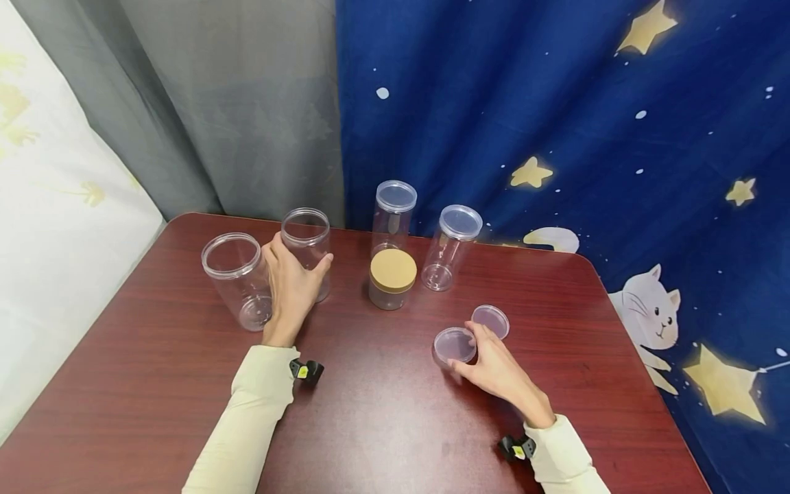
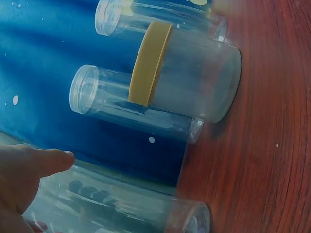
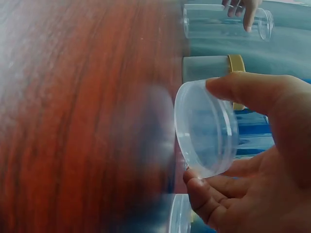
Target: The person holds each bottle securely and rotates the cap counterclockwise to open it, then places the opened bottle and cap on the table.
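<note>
Head view, and both hands are at work! The left hand [image 1: 289, 283] spans a lidless jar [image 1: 307, 240], thumb on one side, fingers curled round the other, with a second lidless jar [image 1: 231, 274] just to its left. Over the table [image 1: 370, 425], the right hand [image 1: 498, 368] pinches a clear lid [image 1: 455, 345], another clear lid [image 1: 492, 322] just beside. Between the hands stands a gold-lidded jar [image 1: 389, 300], a tall capped jar [image 1: 390, 221] behind it and another tall capped jar [image 1: 453, 248] to its right. Each wrist wears a black device [image 1: 314, 374] bearing a yellow tag, any print too small to read.

Left wrist: the thumb stretches straight along the lidless jar; most other fingers are hidden.

Right wrist: thumb on one edge of the clear lid, fingertips opposite, parted by its width. Whether it touches the table, I can't tell.
</note>
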{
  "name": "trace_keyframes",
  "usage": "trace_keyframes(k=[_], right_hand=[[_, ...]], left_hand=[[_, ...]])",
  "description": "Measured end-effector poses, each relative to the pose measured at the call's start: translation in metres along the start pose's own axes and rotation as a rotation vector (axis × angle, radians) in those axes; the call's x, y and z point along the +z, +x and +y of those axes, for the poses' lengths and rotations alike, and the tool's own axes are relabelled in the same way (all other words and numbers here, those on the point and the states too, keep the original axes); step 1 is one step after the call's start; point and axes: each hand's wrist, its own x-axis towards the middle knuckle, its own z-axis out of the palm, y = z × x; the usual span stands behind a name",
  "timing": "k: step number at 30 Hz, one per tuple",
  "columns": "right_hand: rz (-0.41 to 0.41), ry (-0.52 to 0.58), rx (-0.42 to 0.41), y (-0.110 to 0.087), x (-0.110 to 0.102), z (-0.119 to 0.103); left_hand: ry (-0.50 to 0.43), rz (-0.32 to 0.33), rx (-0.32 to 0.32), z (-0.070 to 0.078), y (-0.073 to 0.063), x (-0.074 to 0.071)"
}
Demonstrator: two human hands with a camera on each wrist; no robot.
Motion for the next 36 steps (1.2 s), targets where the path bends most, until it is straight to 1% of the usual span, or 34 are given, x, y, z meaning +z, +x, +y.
trace_keyframes(k=[4, 11, 14, 19, 23, 27, 33, 36], right_hand=[[-0.025, -0.022, 0.002, 0.0, 0.003, 0.001], [-0.034, -0.054, -0.008, 0.0, 0.006, 0.001], [-0.037, -0.056, -0.005, 0.0, 0.007, 0.002], [-0.028, -0.065, -0.012, 0.001, 0.009, 0.003], [-0.014, -0.071, -0.019, 0.001, 0.011, 0.004], [-0.003, -0.072, -0.023, 0.001, 0.012, 0.004], [-0.01, -0.063, -0.018, 0.002, 0.013, 0.004], [-0.015, -0.063, -0.015, 0.002, 0.014, 0.004]], left_hand=[[-0.009, 0.009, -0.011, -0.001, 0.001, 0.0], [-0.012, 0.015, -0.03, -0.004, 0.002, 0.0], [-0.014, 0.02, -0.023, -0.004, 0.001, 0.0], [-0.029, 0.048, 0.002, -0.002, 0.0, 0.0], [-0.054, 0.068, 0.047, 0.002, -0.001, -0.002], [-0.056, 0.077, 0.107, 0.009, -0.003, -0.004], [-0.02, 0.099, 0.23, 0.017, -0.007, -0.008], [-0.008, 0.092, 0.295, 0.02, -0.011, -0.009]])
